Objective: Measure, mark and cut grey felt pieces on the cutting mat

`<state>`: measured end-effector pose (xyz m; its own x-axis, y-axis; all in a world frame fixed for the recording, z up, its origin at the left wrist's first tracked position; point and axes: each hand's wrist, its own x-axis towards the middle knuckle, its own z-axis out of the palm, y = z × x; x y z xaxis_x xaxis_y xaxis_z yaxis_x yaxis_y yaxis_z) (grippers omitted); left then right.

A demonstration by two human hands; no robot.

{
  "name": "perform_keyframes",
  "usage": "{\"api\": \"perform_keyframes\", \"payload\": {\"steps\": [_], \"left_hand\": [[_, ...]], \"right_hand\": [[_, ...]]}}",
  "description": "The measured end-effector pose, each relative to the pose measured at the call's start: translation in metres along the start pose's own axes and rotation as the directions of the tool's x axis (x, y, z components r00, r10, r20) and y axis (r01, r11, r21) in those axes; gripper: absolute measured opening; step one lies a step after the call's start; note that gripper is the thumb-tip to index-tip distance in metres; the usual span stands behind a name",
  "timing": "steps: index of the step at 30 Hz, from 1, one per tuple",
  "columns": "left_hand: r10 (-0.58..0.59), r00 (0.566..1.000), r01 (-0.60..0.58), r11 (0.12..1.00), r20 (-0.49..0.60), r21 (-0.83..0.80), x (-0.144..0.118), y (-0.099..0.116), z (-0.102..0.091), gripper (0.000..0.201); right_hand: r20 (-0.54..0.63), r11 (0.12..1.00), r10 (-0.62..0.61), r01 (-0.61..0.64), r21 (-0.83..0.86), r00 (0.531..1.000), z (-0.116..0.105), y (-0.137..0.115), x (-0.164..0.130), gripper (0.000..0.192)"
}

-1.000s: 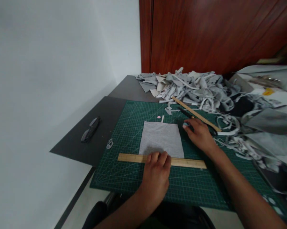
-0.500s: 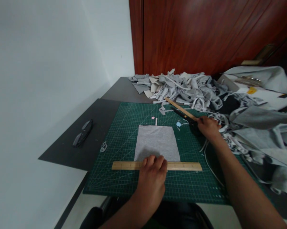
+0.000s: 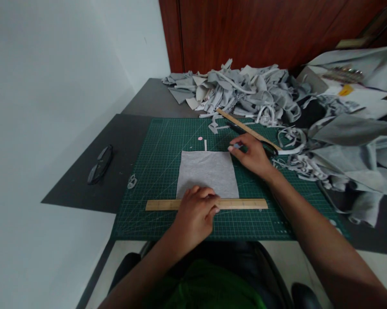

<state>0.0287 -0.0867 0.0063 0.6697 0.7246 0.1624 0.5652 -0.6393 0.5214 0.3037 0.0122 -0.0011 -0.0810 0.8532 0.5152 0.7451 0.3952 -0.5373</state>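
Note:
A square of light grey knit fabric (image 3: 208, 171) lies flat on a green cutting mat (image 3: 161, 171). Across its near edge runs a wooden ruler (image 3: 245, 204), with my left hand (image 3: 196, 212) gripping it near the middle. My right hand (image 3: 253, 156) is by the fabric's far right corner, its thumb and index finger bent and apart. Through the gap between them shows a small blue disc (image 3: 237, 146); whether the fingers touch it is unclear. A pink disc (image 3: 200, 138) and a short white strip (image 3: 205, 145) lie beyond the fabric.
Black-handled scissors (image 3: 270, 149) and a second wooden ruler (image 3: 235, 121) lie behind my right hand. Grey fabric scraps (image 3: 241, 92) are heaped at the back, more fabric (image 3: 357, 141) at right. Eyeglasses (image 3: 99, 165) rest on the dark tabletop (image 3: 80, 189) at left.
My right hand has let go of the second ruler and moved left to the blue disc near the fabric's corner. My left hand stays on the near ruler. The view has tilted down.

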Motion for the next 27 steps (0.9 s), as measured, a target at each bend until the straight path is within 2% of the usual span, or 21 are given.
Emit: {"api": "perform_keyframes", "payload": {"steps": [1, 3, 5, 7, 11, 14, 20, 27], "left_hand": [[0.011, 1.0, -0.011, 0.999, 0.0, -0.041, 0.001, -0.003, -0.001, 0.023], [0.018, 1.0, -0.019, 0.997, -0.014, -0.071, 0.001, -0.007, 0.0, 0.025], [0.017, 1.0, -0.019, 0.998, -0.024, -0.052, 0.002, -0.008, 0.001, 0.024], [0.03, 0.999, -0.03, 0.999, -0.023, -0.027, 0.002, -0.008, 0.001, 0.022], [0.056, 0.998, -0.056, 0.998, -0.008, 0.038, 0.003, -0.006, -0.002, 0.016], [0.057, 0.998, -0.055, 0.991, -0.015, 0.124, 0.001, 0.001, 0.0, 0.021], [0.08, 0.994, -0.055, 0.958, -0.079, 0.283, -0.007, 0.025, 0.02, 0.035], [-0.005, 1.0, 0.0, 0.981, 0.026, 0.194, -0.007, 0.026, 0.023, 0.035]], "right_hand": [[0.101, 0.993, -0.097, 0.09, 0.075, 0.99, 0.005, -0.009, -0.003, 0.015], [0.255, 0.965, -0.241, 0.204, 0.165, 0.936, 0.014, -0.025, -0.009, 0.016], [0.353, 0.947, -0.308, 0.249, 0.202, 0.883, 0.019, -0.034, -0.014, 0.021], [0.402, 0.943, -0.323, 0.255, 0.213, 0.857, 0.021, -0.036, -0.017, 0.024], [0.422, 0.943, -0.321, 0.246, 0.222, 0.848, 0.024, -0.03, -0.016, 0.025], [0.429, 0.946, -0.318, 0.251, 0.206, 0.846, 0.025, -0.027, -0.015, 0.026], [0.436, 0.946, -0.311, 0.232, 0.225, 0.844, 0.025, -0.029, -0.015, 0.026], [0.434, 0.948, -0.304, 0.221, 0.231, 0.848, 0.025, -0.028, -0.018, 0.027]]}}
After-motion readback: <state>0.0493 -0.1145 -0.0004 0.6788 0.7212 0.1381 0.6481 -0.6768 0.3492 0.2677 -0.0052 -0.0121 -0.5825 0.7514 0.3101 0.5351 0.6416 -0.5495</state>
